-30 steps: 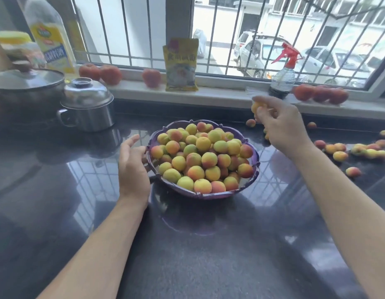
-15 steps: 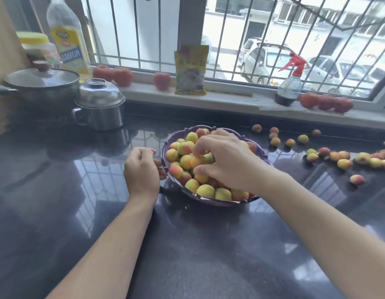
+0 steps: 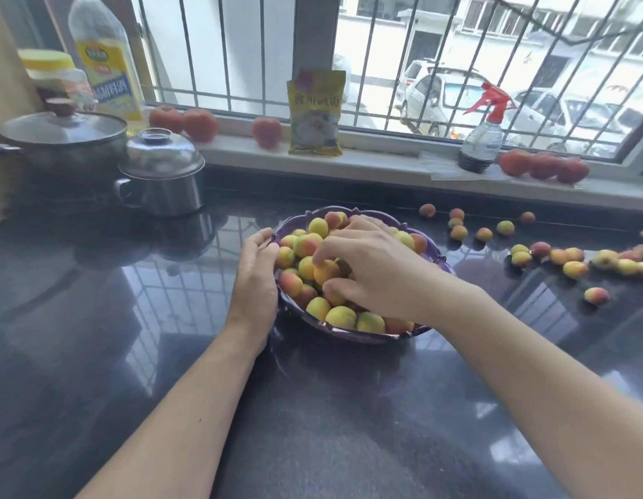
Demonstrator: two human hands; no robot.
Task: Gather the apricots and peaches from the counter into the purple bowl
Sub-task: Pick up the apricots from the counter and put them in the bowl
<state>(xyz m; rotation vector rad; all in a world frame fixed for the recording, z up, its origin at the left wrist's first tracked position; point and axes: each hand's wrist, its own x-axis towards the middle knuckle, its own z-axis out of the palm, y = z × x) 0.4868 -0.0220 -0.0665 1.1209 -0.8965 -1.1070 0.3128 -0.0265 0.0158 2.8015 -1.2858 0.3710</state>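
The purple bowl [image 3: 352, 333] stands mid-counter, heaped with yellow and red apricots and peaches. My right hand [image 3: 379, 279] lies over the pile, with index finger and thumb pinching an orange apricot [image 3: 327, 271] that sits among the fruit. My left hand [image 3: 257, 279] is at the bowl's left side, its fingers curled on the rim. Several loose apricots and peaches [image 3: 575, 270] lie scattered on the dark counter to the right of the bowl. My right hand hides part of the pile.
A lidded steel pot [image 3: 161, 174] and a lidded pan [image 3: 61, 138] stand at the back left, with an oil bottle [image 3: 104, 59] behind them. On the windowsill are a yellow packet [image 3: 315, 113], a spray bottle [image 3: 480, 138] and tomatoes [image 3: 543, 165].
My right hand came from the back right of the counter with an apricot and now lies on the pile in the bowl. My left hand closed onto the bowl's left rim.
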